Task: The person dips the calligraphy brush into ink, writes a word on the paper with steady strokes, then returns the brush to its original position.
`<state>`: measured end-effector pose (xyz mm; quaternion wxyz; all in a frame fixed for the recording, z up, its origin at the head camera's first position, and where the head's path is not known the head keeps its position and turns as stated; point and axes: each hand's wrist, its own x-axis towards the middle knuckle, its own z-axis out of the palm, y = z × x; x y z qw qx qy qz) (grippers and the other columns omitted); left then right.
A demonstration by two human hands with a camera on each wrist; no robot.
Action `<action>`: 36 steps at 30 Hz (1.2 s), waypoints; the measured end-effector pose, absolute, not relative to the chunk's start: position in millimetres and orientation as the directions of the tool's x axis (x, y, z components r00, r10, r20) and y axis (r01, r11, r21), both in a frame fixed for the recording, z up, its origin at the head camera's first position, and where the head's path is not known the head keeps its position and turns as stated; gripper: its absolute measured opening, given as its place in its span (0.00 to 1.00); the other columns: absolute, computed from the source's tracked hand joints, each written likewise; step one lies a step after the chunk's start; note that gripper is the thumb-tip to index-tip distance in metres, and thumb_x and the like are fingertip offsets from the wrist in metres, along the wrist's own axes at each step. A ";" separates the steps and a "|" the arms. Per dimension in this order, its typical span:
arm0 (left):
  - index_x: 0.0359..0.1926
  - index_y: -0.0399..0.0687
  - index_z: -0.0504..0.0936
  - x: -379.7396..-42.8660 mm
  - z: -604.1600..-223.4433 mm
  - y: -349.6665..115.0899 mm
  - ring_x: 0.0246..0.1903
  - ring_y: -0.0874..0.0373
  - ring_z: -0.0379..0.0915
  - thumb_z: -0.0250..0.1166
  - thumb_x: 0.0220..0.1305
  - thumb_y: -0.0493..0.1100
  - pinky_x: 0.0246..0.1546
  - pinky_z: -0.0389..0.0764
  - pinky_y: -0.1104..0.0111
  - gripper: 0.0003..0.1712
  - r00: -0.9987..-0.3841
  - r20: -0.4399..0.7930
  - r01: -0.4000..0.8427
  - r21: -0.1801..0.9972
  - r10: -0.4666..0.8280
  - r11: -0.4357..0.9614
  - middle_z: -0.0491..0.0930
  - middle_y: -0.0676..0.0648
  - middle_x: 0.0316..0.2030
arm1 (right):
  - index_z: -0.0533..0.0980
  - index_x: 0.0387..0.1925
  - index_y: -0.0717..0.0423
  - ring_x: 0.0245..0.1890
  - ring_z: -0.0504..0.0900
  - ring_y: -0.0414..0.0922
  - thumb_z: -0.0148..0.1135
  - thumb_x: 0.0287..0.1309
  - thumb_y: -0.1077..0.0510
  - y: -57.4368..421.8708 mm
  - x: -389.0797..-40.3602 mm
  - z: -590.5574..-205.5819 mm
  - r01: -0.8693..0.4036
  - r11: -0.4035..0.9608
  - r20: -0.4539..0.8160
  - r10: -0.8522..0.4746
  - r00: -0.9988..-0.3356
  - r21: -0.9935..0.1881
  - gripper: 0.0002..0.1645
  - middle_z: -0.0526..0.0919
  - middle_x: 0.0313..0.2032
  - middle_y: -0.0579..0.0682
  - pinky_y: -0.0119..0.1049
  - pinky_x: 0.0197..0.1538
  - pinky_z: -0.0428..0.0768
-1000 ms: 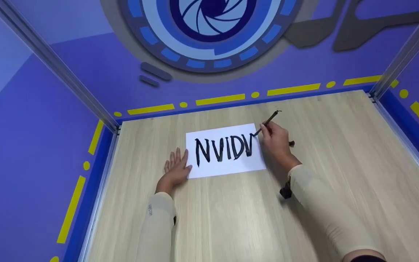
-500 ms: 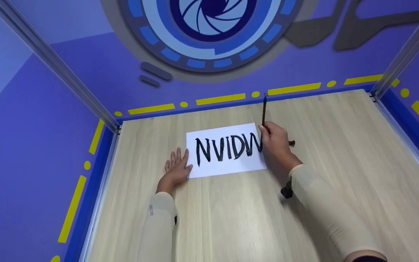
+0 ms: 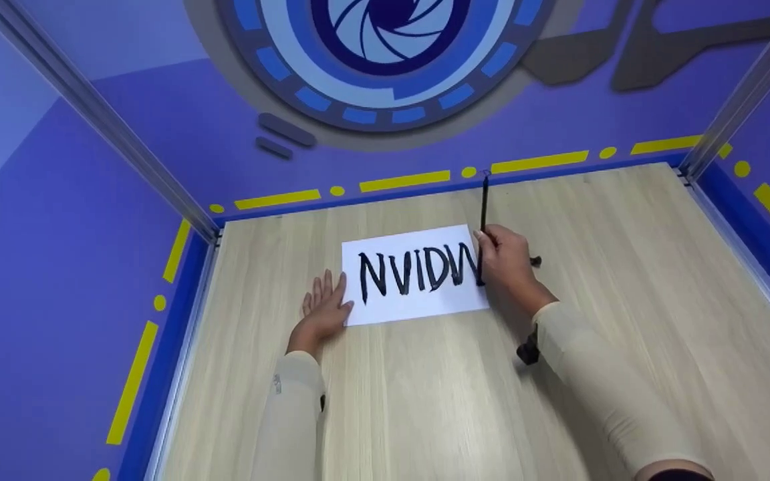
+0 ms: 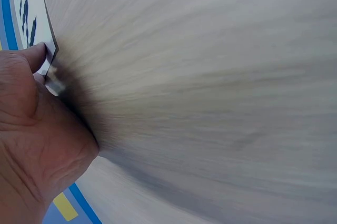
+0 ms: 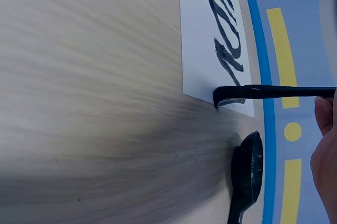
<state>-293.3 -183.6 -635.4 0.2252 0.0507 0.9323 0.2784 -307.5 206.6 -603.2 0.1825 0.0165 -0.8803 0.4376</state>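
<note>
A white sheet of paper (image 3: 412, 308) lies on the wooden table, with "NVID" and further slanting strokes in thick black ink. My left hand (image 3: 323, 312) lies flat with spread fingers at its left edge, the thumb (image 4: 35, 57) on the paper's corner. My right hand (image 3: 506, 259) pinches a black ink brush (image 5: 281, 92) by its handle, the handle pointing toward the back wall. In the right wrist view the dark, bent bristles (image 5: 220, 95) press on the paper by its right edge, at the end of the last stroke.
A black spoon-shaped ink dish (image 5: 245, 169) stands on the table beyond the paper's right edge, mostly hidden by the right hand in the head view. A blue and purple printed wall (image 3: 412, 150) with yellow dashes borders the table (image 3: 418, 401) at the back.
The brush tip has travelled down the paper's right side, leaving another black slanting stroke, and the handle has swung from tilted right to nearly upright. The left hand has stayed in place.
</note>
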 end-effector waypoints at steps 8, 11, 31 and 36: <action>0.87 0.63 0.34 -301.8 -648.0 -187.2 0.85 0.45 0.05 0.43 0.82 0.59 0.84 0.19 0.43 0.43 -0.881 -0.423 -0.039 0.513 0.213 0.858 0.14 0.49 0.86 | 0.82 0.38 0.58 0.32 0.77 0.48 0.60 0.79 0.54 202.8 -310.6 -602.8 -0.184 0.613 0.338 0.145 -0.930 -0.768 0.14 0.80 0.30 0.52 0.39 0.36 0.73; 0.87 0.65 0.34 -303.1 -649.7 -187.3 0.85 0.46 0.04 0.42 0.82 0.59 0.84 0.19 0.43 0.43 -0.881 -0.426 -0.045 0.511 0.208 0.859 0.14 0.50 0.85 | 0.83 0.39 0.57 0.33 0.77 0.49 0.59 0.80 0.53 202.7 -311.8 -602.0 -0.176 0.601 0.334 0.161 -0.929 -0.780 0.14 0.81 0.31 0.53 0.40 0.36 0.73; 0.88 0.61 0.38 -295.4 -640.5 -185.4 0.85 0.43 0.06 0.45 0.83 0.57 0.83 0.17 0.42 0.42 -0.891 -0.397 -0.043 0.560 0.222 0.828 0.17 0.47 0.87 | 0.86 0.37 0.64 0.30 0.81 0.46 0.63 0.77 0.54 204.3 -316.8 -599.1 -0.279 0.561 0.487 0.261 -0.833 -0.779 0.17 0.89 0.31 0.58 0.23 0.34 0.71; 0.88 0.60 0.37 -296.1 -642.3 -186.7 0.85 0.43 0.06 0.45 0.83 0.57 0.83 0.16 0.42 0.42 -0.892 -0.394 -0.044 0.561 0.220 0.827 0.17 0.47 0.86 | 0.86 0.38 0.64 0.31 0.80 0.44 0.63 0.77 0.53 207.5 -309.1 -599.9 -0.265 0.521 0.464 0.298 -0.834 -0.812 0.17 0.89 0.31 0.57 0.20 0.34 0.71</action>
